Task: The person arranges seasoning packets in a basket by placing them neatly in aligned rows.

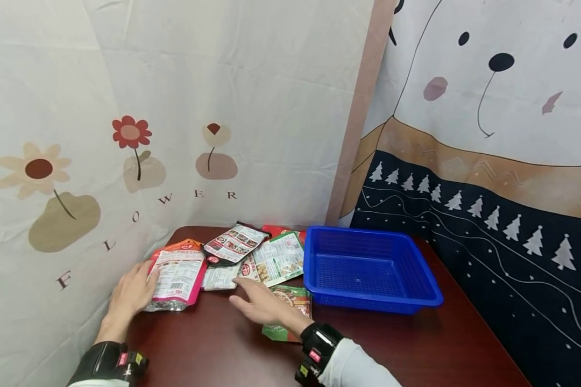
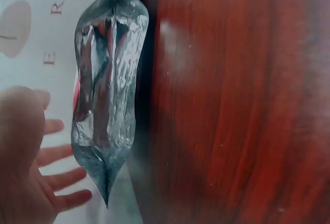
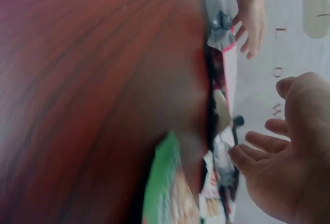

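Note:
My left hand [image 1: 132, 293] is at the left edge of a pink and orange food pouch [image 1: 176, 275], label side up. In the left wrist view its loosely spread fingers reach beside the pouch's silver bottom [image 2: 111, 80]; whether they touch cannot be told. My right hand [image 1: 261, 303] hovers with extended fingers and holds nothing. It partly covers a green and brown food pouch [image 1: 295, 298]. Beyond its fingertips are a small whitish packet [image 1: 220, 278], a black-edged pouch [image 1: 236, 243] and a green-edged white pouch [image 1: 282, 258], overlapping in a heap.
A blue plastic basket [image 1: 373, 301] stands right of the pouches. A red packet [image 1: 276, 230] shows behind the heap. The dark red wooden table [image 1: 213, 344] meets a flower-print cloth [image 1: 271, 107] at the back and left, and a bear-print cloth [image 1: 513, 258] at the right.

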The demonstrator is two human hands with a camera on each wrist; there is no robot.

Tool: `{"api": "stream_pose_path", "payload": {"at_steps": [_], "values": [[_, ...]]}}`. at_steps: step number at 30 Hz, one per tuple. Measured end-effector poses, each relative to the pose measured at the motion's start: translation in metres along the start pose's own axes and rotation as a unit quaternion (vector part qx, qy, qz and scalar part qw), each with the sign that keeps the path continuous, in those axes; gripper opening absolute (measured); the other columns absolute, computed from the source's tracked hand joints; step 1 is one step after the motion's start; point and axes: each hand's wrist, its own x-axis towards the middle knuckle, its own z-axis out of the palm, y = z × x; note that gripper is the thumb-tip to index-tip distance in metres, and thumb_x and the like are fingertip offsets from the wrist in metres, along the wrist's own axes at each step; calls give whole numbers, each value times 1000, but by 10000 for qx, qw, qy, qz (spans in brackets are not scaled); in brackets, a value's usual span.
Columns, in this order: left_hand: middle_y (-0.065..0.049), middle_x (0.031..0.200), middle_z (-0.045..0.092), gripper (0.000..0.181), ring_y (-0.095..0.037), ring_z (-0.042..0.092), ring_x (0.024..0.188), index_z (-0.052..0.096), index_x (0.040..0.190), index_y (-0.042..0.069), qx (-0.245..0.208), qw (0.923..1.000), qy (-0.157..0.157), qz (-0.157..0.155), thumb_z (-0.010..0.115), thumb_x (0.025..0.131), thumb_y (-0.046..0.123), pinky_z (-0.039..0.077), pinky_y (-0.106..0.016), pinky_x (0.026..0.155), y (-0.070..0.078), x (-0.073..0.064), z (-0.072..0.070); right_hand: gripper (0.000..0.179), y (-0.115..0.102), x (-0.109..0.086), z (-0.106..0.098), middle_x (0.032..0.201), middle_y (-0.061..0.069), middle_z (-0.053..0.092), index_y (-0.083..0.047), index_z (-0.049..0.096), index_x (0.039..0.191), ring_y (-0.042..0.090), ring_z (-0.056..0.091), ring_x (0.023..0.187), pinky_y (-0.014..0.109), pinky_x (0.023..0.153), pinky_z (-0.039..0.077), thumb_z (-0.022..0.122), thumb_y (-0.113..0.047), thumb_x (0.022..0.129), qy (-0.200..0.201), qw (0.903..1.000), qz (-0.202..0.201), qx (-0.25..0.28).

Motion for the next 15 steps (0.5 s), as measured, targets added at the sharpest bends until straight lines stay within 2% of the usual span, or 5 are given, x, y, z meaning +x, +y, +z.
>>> {"api": "stream_pose_path", "payload": {"at_steps": [3, 7, 8, 11, 15], "values": [[-47, 152, 48, 67, -70, 54, 131, 39, 161, -17, -19, 9984, -476, -313, 39, 121, 37, 46, -83, 113, -6, 3, -4, 64, -7, 11, 14, 167, 12, 62, -6, 53, 166, 25, 63, 153, 37, 128, 51, 56, -46, 116, 30, 9994, 205, 293], [-51, 153, 47, 74, -70, 53, 132, 34, 162, -19, -187, 9935, -933, -619, 34, 121, 43, 47, -81, 114, -9, 9, -6, 56, -18, 22, 29, 160, 16, 67, -2, 61, 158, 29, 67, 146, 38, 125, 54, 62, -34, 113, 591, 9963, 401, 484], [-52, 153, 47, 75, -71, 54, 133, 35, 161, -20, -233, 9926, -988, -673, 34, 121, 43, 48, -80, 113, -10, 10, -5, 54, -20, 24, 33, 158, 16, 68, -1, 62, 156, 30, 67, 146, 39, 125, 54, 63, -31, 111, 772, 9951, 458, 404], [-51, 139, 56, 74, -65, 61, 120, 39, 156, -22, -339, 9898, -1061, -892, 38, 119, 42, 54, -74, 103, -13, 14, -1, 52, -28, 26, 42, 154, 16, 69, -2, 66, 152, 34, 65, 146, 42, 125, 54, 64, -27, 107, 1183, 9905, 678, 154], [-42, 113, 64, 70, -50, 65, 99, 48, 142, -24, -515, 9875, -854, -1225, 48, 116, 41, 55, -63, 87, -14, 16, 4, 48, -35, 29, 49, 142, 14, 74, -2, 71, 143, 31, 69, 134, 41, 117, 59, 67, -25, 101, 1513, 9828, 1019, 279]]}}
